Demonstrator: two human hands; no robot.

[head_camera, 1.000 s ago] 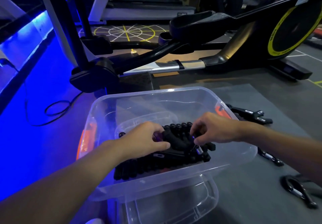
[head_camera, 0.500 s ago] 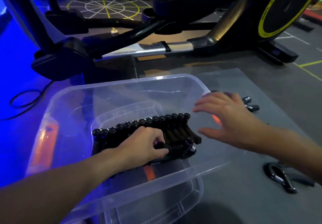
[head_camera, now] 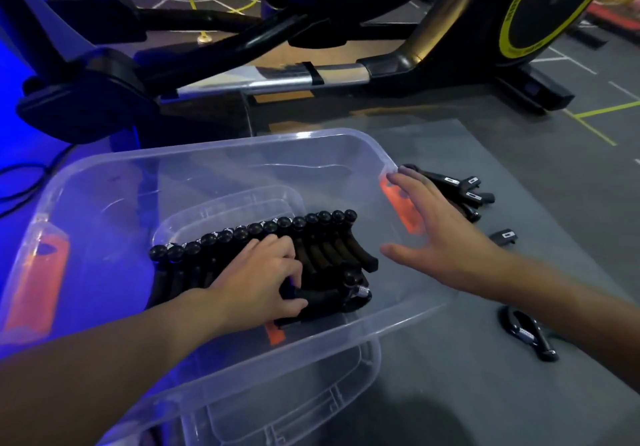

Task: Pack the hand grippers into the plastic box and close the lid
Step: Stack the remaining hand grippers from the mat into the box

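Note:
A clear plastic box (head_camera: 221, 154) with orange latches stands on the floor. Inside it lies a packed row of black hand grippers (head_camera: 277, 234). My left hand (head_camera: 256, 279) rests on that row, fingers curled on a gripper at the near end. My right hand (head_camera: 436, 230) hovers open over the box's right rim, fingers spread, holding nothing. Just beyond its fingertips a small pile of loose hand grippers (head_camera: 464, 196) lies on the mat. One more gripper (head_camera: 526, 334) lies nearer me at right. A clear lid (head_camera: 294, 407) sits under the box's near edge.
A black elliptical trainer (head_camera: 311, 74) with a yellow-ringed flywheel stands right behind the box. A small black piece (head_camera: 504, 237) lies on the grey mat (head_camera: 485, 393). A cable (head_camera: 20, 182) runs over the blue-lit floor at left.
My right hand has left the row in the box and moved right, opening over the box's right rim toward the loose grippers. My left hand stays on the row. The view has tilted down.

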